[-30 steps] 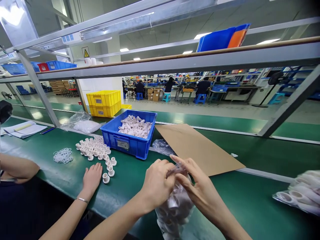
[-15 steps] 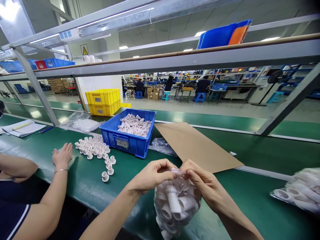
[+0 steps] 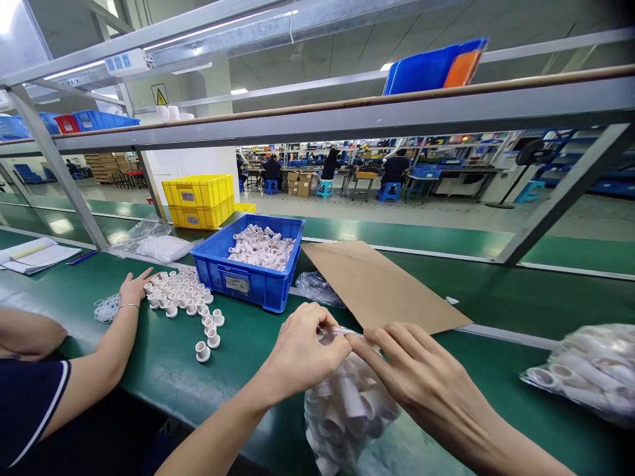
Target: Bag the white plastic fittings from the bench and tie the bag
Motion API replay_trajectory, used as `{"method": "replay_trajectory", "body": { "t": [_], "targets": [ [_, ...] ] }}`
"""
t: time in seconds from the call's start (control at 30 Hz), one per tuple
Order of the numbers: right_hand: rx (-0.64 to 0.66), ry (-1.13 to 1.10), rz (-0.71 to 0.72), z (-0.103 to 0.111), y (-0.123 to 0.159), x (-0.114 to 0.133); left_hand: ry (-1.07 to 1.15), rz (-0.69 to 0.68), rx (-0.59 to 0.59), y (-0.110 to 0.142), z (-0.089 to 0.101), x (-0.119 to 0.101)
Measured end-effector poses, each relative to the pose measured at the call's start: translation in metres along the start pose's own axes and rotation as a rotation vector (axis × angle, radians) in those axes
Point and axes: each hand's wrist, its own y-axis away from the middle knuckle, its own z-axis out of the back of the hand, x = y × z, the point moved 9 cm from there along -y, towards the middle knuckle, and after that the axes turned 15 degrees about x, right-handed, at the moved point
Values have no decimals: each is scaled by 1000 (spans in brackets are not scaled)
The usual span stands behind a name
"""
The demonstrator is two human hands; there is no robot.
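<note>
My left hand (image 3: 302, 350) and my right hand (image 3: 411, 370) pinch the top edge of a clear plastic bag (image 3: 347, 410) packed with white tube fittings. The bag rests on the green table (image 3: 163, 357) near its front edge. Fingers of both hands meet at the bag's mouth. Beyond them stands a blue bin (image 3: 253, 264) holding more white fittings. To the left, a co-worker's hand (image 3: 133, 287) touches a cluster of white caps (image 3: 183, 301) laid out on the table.
A brown cardboard sheet (image 3: 377, 284) lies behind my hands. Another filled bag (image 3: 585, 377) sits at the right. Yellow crates (image 3: 198, 198), a clear bag of white parts (image 3: 159, 248), papers (image 3: 34, 254) and a pile of rings (image 3: 104, 307) lie at left. A metal shelf (image 3: 347, 119) runs overhead.
My hands have shifted along the bag's top edge, the right hand stretching out flatter. The co-worker's hand moved from the rings toward the white caps.
</note>
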Motion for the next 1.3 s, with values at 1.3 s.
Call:
{"method": "replay_trajectory", "body": {
  "t": [1.3],
  "targets": [
    [86,261,-107,-5,8,17,472,-2,95,-19,-22,22]
  ]
}}
